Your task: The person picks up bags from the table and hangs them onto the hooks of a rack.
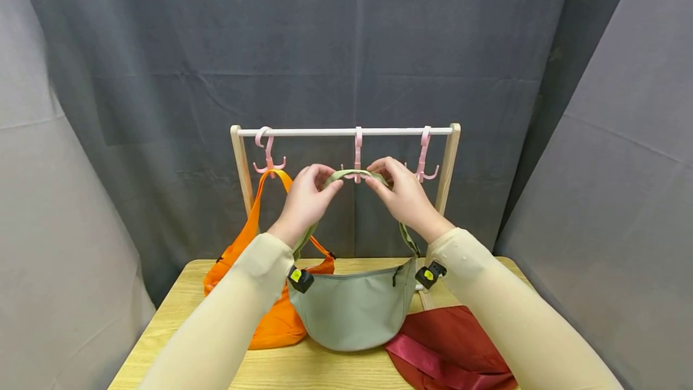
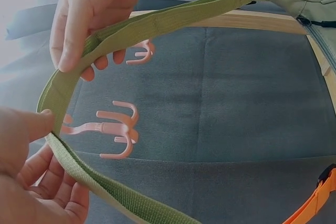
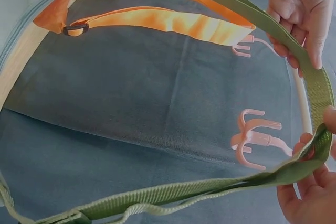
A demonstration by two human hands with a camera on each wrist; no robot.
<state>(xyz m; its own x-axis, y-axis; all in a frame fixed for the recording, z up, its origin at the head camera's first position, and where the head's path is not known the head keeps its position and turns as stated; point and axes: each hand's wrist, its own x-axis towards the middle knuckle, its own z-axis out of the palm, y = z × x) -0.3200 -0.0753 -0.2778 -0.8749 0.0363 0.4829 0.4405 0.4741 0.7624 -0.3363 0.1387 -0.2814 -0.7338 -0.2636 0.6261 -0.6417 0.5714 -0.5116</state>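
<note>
My left hand (image 1: 307, 200) and right hand (image 1: 403, 194) pinch the olive-green strap (image 1: 354, 172) between thumbs and fingers, a short stretch apart. From this strap hangs a grey-green crescent bag (image 1: 354, 309) with a zip along its top. The raised strap arches in front of the middle pink hook (image 1: 358, 143); in the left wrist view the hook's prongs (image 2: 121, 129) stand just beyond the strap. Whether strap and hook touch, I cannot tell. An orange bag (image 1: 278, 324) is on the left, its strap (image 1: 255, 218) looped over the left pink hook (image 1: 269, 152).
A white rail (image 1: 308, 132) on wooden posts (image 1: 448, 167) carries the hooks, with another pink hook (image 1: 425, 155) at the right. A dark red bag (image 1: 452, 345) lies on the wooden table (image 1: 319, 372) under my right forearm. Grey cloth (image 1: 346, 47) stands behind.
</note>
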